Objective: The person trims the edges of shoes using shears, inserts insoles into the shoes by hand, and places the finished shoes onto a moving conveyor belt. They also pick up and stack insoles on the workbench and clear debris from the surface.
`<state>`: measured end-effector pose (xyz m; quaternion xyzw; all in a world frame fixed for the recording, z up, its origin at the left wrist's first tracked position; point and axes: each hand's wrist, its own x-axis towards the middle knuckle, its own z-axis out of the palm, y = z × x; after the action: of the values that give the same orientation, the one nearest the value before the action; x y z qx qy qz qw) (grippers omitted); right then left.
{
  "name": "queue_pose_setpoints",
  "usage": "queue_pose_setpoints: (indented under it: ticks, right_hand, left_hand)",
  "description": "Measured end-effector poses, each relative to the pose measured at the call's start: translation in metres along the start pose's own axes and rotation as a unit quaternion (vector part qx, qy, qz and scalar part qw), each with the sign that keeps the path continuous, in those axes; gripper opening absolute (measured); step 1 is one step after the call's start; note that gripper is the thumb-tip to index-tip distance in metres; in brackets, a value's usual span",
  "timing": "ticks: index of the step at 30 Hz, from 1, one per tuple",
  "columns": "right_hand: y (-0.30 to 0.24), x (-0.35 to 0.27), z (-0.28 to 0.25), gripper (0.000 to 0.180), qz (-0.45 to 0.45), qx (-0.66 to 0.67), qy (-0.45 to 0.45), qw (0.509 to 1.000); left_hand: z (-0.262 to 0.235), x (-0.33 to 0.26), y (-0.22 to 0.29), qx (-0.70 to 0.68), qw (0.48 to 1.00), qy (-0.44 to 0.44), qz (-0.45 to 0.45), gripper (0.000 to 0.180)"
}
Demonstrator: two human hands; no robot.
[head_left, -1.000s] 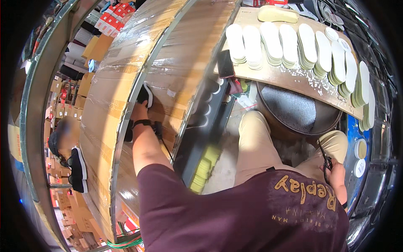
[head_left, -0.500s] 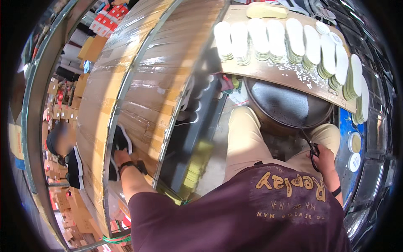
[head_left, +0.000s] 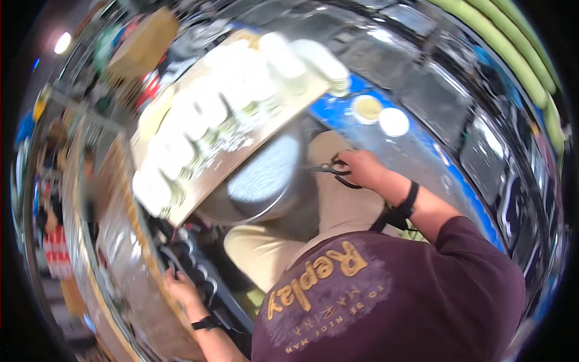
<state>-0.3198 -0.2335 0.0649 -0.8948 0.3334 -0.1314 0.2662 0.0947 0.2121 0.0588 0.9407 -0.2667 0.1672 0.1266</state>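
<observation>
Right hand clamped round black scissors, blades lying over trouser leg, pointing nine o'clock toward big round tub. Left hand down at eight o'clock from right, beside plastic-wrapped cardboard; too blurred from here, can't tell whether fingers grip anything. White insole stacks on board at ten o'clock. Round white container, one o'clock, on blue tabletop.
</observation>
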Motion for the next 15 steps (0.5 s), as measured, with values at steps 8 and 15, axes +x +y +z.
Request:
queue_pose_setpoints:
  ticks: [8,15]
  right_hand:
    - [0.147,-0.085,-0.102,0.019,0.244,-0.174,0.176,0.938]
    - [0.294,-0.306,-0.200,0.030,0.532,-0.291,0.251,0.755]
  left_hand:
    - [0.124,-0.034,0.203,-0.142,0.927,-0.240,0.250,0.056]
    - [0.144,-0.063,0.236,-0.007,0.948,-0.182,0.259,0.043]
